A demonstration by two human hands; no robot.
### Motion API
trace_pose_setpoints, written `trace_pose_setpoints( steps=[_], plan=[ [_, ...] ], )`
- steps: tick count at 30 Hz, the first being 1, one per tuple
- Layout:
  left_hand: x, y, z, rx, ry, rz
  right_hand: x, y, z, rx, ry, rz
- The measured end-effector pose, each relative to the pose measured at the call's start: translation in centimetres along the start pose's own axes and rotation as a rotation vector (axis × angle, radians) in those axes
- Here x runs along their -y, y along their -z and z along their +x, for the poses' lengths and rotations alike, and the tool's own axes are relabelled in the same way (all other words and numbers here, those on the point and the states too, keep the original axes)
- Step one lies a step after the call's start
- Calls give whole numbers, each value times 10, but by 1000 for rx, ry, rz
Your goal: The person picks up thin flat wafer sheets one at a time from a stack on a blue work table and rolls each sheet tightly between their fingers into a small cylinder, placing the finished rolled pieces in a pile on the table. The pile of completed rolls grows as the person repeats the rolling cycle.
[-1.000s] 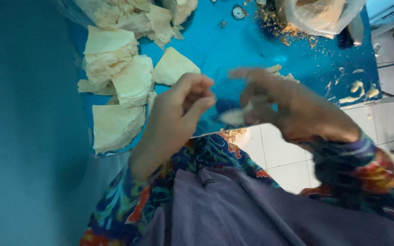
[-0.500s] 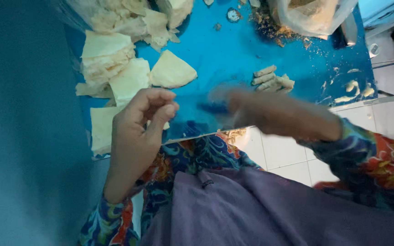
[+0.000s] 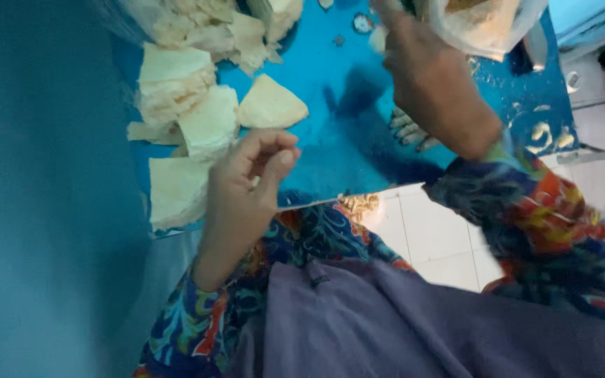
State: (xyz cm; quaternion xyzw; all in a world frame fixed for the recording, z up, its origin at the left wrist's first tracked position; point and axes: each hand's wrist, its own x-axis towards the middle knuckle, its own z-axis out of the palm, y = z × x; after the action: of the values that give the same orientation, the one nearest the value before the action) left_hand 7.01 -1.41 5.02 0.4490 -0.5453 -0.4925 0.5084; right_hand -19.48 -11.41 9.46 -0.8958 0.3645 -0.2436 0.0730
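Left hand (image 3: 250, 185), centre-left of frame, fingers curled narrow w/ tips pinched, prob. empty. Pale triangular pastry sheet (image 3: 271, 105) lies just above it, point toward upper left. Right hand (image 3: 425, 66), top centre, reaches the clear plastic filling bag (image 3: 488, 24); grip hidden.

Two hands in shot, the left hand (image 3: 250, 183) and the right hand (image 3: 425, 70). One plastic bag (image 3: 488, 24) far right. One lone triangular dough sheet (image 3: 269, 105); left of it several stacked sheets (image 3: 176, 87), perhaps five piles, edges blurring together.
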Motion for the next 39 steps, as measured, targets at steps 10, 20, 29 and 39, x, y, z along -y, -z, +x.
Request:
trace_pose_setpoints(
  steps=[10, 20, 29, 39],
  plan=[
    [21, -33, 3, 26, 116, -248, 61, 0, -30, 54, -610, 979],
    [20, -47, -1, -66, 13, -75, 54, -14, -44, -77, -829, 1213],
    [12, -50, -2, -103, -477, 415, 48, -16, -49, 22, -770, 1183],
    [12, -46, 1, -42, -593, 532, 56, -12, -46, 25, -824, 1138]
  ],
)
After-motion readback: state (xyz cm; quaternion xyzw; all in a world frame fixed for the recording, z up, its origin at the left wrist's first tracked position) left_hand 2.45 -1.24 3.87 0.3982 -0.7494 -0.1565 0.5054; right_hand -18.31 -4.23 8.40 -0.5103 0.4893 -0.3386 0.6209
